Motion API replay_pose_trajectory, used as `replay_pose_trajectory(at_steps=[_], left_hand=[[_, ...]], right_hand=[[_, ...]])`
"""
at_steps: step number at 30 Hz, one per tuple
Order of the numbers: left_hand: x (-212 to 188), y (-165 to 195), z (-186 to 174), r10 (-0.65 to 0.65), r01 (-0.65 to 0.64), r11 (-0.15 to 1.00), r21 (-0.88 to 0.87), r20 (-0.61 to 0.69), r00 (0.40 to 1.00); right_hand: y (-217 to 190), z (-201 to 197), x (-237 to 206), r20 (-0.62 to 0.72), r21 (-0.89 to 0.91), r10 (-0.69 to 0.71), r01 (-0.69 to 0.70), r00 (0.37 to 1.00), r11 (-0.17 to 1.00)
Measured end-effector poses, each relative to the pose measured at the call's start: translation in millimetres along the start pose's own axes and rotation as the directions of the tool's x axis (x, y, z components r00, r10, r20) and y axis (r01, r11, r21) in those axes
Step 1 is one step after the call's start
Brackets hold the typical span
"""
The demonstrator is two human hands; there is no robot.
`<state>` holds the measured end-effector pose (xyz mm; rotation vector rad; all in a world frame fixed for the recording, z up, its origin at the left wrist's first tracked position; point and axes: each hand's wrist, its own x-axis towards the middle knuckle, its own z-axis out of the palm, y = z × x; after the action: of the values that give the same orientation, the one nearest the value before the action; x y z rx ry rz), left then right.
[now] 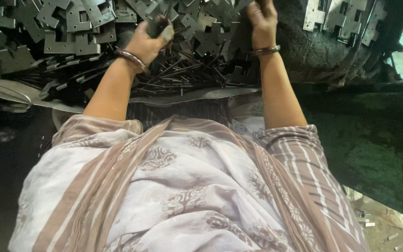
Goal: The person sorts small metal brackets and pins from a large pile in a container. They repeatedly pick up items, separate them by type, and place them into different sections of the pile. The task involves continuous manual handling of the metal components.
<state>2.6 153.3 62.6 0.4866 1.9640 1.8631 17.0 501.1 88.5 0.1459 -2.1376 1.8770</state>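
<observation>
Fingers of my left hand [148,41] clench a dark flat metal piece [160,29], its shape half hidden inside my grip. Below that grip lie thin dark rods [183,74]; notched plates [78,32] are heaped beside it. My right hand [262,21] reaches into the pile, fingertips cut off by the frame's top edge, so I cannot tell its grip.

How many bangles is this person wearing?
2: one bangle on the left wrist, beside the left hand gripping metal parts; one bangle on the right wrist. None seem hidden.
</observation>
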Motion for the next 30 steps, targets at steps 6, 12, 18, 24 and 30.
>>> replay_pose_trajectory(at_steps=[6, 12, 18, 24, 30], left_hand=[[-14, 15, 23, -0.019, 0.011, 0.617, -0.787, -0.002, 1.0], [-8, 1, 80, -0.075, 0.026, 0.269, -0.963, 0.006, 0.997], [1, 0, 80, -0.335, 0.027, 0.078, -0.997, -0.001, 0.942], [-19, 36, 55, -0.159, 0.16, 0.985, 0.062, -0.031, 0.987], [-49, -5, -14, 0.026, 0.075, 0.189, 0.979, -0.081, 0.996]], right_hand=[[-31, 23, -10, 0.129, 0.571, 0.423, -0.416, 0.897, 0.708], [-52, 92, -21, 0.426, -0.609, -0.009, 0.294, 0.905, 0.737], [-56, 118, -72, 0.627, -0.469, -0.129, 0.505, 0.768, 0.725], [-31, 53, -57, 0.253, 0.46, 0.284, -0.373, 0.925, 0.806], [-21, -54, -30, -0.224, 0.532, 0.366, -0.201, 0.903, 0.823]])
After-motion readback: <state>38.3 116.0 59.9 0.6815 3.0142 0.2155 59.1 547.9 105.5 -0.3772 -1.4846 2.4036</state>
